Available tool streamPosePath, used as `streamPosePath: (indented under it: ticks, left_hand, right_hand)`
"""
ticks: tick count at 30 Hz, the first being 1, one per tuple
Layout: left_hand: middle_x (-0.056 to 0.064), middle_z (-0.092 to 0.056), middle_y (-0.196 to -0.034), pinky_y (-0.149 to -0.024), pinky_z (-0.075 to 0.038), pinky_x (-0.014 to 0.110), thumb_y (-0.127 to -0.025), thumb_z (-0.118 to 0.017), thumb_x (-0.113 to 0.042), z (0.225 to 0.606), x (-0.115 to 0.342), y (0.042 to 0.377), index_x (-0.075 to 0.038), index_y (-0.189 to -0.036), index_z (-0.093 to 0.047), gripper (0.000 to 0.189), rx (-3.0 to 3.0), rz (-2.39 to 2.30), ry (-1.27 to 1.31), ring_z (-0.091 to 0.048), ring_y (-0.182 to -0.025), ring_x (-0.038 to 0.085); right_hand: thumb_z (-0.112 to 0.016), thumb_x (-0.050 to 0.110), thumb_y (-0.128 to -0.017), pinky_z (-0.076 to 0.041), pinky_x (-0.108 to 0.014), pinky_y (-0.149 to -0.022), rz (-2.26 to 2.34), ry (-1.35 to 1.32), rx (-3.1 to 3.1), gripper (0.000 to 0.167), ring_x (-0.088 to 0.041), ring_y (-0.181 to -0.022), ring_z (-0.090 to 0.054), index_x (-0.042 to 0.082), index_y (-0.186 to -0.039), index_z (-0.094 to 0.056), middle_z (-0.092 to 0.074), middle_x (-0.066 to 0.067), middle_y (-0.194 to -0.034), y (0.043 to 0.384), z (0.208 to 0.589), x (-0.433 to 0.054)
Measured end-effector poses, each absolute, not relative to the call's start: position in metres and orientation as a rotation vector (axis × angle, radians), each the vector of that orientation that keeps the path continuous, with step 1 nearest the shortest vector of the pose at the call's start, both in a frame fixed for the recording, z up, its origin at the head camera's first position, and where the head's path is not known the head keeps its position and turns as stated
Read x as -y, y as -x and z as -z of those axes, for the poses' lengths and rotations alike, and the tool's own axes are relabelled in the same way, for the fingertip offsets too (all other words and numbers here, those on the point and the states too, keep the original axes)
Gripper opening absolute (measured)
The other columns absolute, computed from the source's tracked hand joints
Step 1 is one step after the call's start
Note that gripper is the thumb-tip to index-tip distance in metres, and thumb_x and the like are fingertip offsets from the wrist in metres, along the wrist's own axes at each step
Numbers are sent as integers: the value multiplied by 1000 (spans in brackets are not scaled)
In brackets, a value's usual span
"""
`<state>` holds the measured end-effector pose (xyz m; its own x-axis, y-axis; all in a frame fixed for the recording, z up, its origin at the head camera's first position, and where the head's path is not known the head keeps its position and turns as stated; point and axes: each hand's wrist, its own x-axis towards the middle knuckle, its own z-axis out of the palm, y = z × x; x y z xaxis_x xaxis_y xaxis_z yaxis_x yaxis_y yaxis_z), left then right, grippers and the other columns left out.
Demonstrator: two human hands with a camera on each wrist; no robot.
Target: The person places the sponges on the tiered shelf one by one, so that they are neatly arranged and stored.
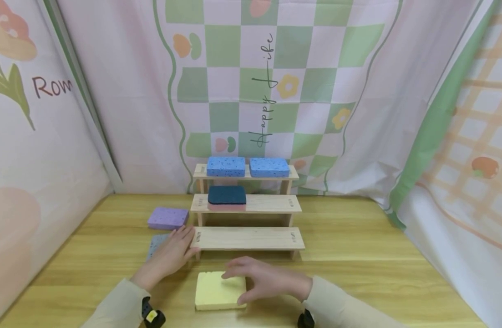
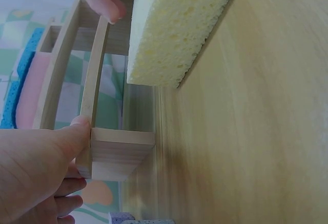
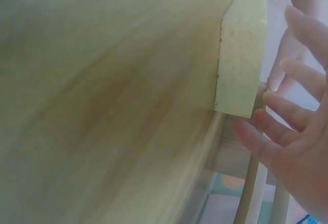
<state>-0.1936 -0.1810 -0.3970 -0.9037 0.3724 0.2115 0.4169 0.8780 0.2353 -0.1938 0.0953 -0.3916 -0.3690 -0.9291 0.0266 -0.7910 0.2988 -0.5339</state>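
My left hand [image 1: 172,251] lies at the left end of a three-step wooden stand [image 1: 251,238]. Its thumb touches the front corner of the lowest board, and the fingers stretch along the board's end, as the left wrist view also shows. Over a thick yellow sponge [image 1: 214,294], flat on the table before the stand, my right hand [image 1: 269,279] hovers with thumb and fingers spread. In the right wrist view a gap shows between those fingers and the sponge [image 3: 241,55]. Partly hidden behind my left hand is a grey sponge [image 1: 155,243].
Two blue speckled sponges [image 1: 226,166] sit side by side on the top step. A dark-topped pink sponge [image 1: 227,198] occupies the left of the middle step. Left of the stand lies a purple sponge [image 1: 168,218]. Printed curtains [image 1: 136,114] enclose the wooden table [image 1: 357,255].
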Motion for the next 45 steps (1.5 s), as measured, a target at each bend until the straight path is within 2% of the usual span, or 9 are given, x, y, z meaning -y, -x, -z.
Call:
streamPosePath:
  ticks: [5, 18, 34, 45]
  left_hand:
    - [31, -39, -134, -105, -23, 53, -93, -54, -27, 398, 181, 195, 14, -130, -41, 57, 2881, 415, 617, -32, -126, 45]
    - [31, -39, -133, -104, -24, 53, -94, -53, -29, 400, 182, 196, 14, -130, -41, 58, 2869, 401, 625, -32, -125, 45]
    - [31, -39, -133, -104, -24, 54, -93, -54, -27, 399, 182, 195, 14, -130, -41, 56, 2871, 408, 628, -32, -125, 45]
    - [31, -38, -134, -105, -24, 53, -94, -54, -26, 399, 182, 195, 15, -130, -40, 57, 2883, 411, 618, -32, -125, 44]
  right_hand:
    - [-66, 36, -83, -37, -37, -99, 633, 1535, -2267, 60, -24, -128, -33, 15, -136, -46, -34, -13, -142, 191, 393, -95]
    - [-66, 39, -82, -37, -34, -100, 529, 1662, -2281, 64, -25, -129, -33, 13, -137, -45, -33, -16, -143, 192, 399, -93]
    - [-65, 31, -87, -39, -34, -98, 503, 1631, -2306, 54, -23, -128, -34, 16, -135, -46, -34, -15, -142, 192, 398, -94]
    - [-68, 19, -83, -39, -34, -97, 558, 1600, -2333, 55, -24, -125, -38, 15, -134, -48, -37, -15, -140, 194, 393, -95]
